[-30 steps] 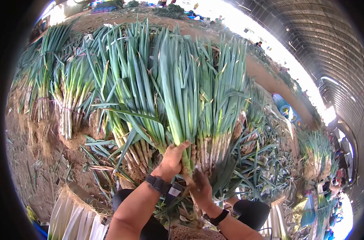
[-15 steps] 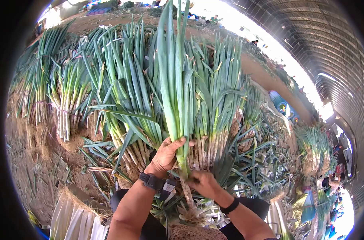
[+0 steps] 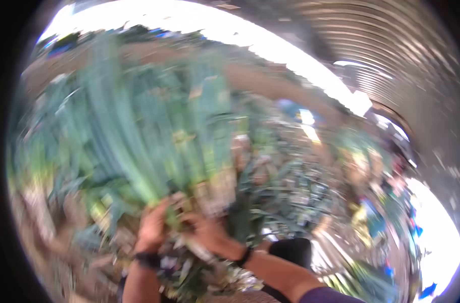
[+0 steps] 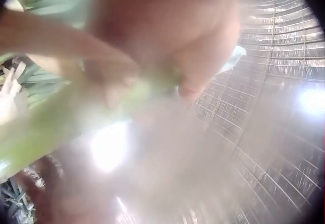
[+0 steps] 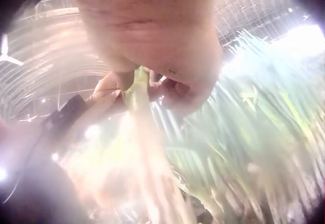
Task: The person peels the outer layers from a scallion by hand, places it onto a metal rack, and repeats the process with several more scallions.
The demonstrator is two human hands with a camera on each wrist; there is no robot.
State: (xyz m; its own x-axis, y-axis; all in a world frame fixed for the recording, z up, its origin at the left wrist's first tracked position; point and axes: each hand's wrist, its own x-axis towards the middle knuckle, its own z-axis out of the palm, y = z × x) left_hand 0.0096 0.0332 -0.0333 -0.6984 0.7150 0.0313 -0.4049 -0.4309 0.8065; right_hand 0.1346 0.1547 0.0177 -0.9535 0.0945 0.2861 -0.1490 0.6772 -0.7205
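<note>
Left hand [image 3: 152,226] grips the leek [image 3: 143,183], right hand [image 3: 210,234] pinches its lower stem [image 5: 152,155]; a hard sideways tug might snap it.

Head view facing forward and down, wrist views close on the fingers [image 5: 189,96], roof [image 3: 381,30] shared by all

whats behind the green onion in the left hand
Behind the held green onion, other green onions are massed close together, with brown ground beyond. Its leaves and the left hand cover whatever lies directly behind; blur hides individual stalks.
</note>
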